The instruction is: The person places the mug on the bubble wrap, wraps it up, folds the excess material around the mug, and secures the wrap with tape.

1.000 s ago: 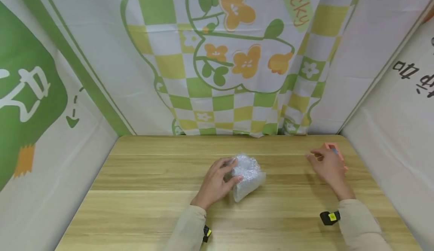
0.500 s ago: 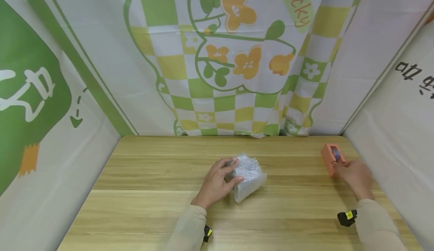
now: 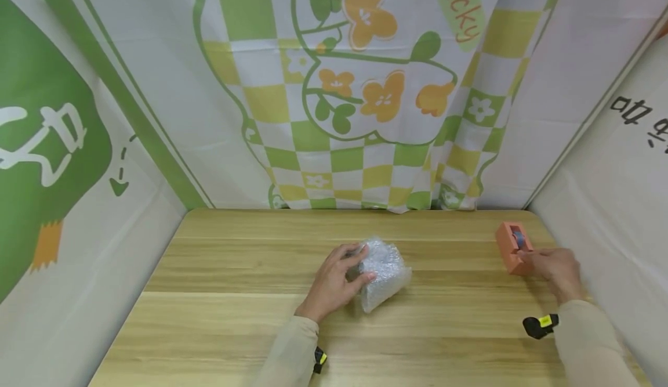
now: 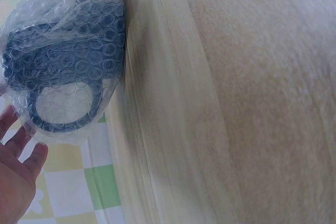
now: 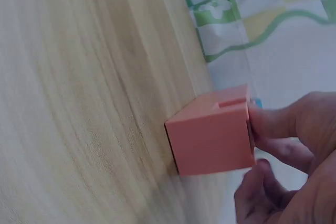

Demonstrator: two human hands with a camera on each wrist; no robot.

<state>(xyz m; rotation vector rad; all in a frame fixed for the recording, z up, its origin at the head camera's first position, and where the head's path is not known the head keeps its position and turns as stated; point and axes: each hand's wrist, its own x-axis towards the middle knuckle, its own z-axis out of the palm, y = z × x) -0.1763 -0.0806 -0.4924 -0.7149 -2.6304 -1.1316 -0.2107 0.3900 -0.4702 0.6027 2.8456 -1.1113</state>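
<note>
A mug in bubble wrap (image 3: 383, 274) lies near the middle of the wooden table. Through the clear plastic in the left wrist view, the mug's dark body and looped handle (image 4: 64, 127) show. My left hand (image 3: 334, 277) holds the wrapped mug from its left side, fingers above and thumb in front. At the right, an orange tape dispenser (image 3: 508, 250) stands on the table with a bluish tape roll (image 3: 518, 239) in it. My right hand (image 3: 555, 268) pinches with thumb and index finger at the dispenser's near top end, where the tape comes out; the tape end itself is hidden.
The wooden table (image 3: 235, 265) reaches back to a checked green and yellow curtain (image 3: 344, 166). Printed cloth walls (image 3: 600, 201) close in on both sides, with the dispenser near the right one.
My right hand has moved right and nearer, from over the dispenser to its near end, uncovering the dispenser's body. The left hand and the wrapped mug have stayed in place.
</note>
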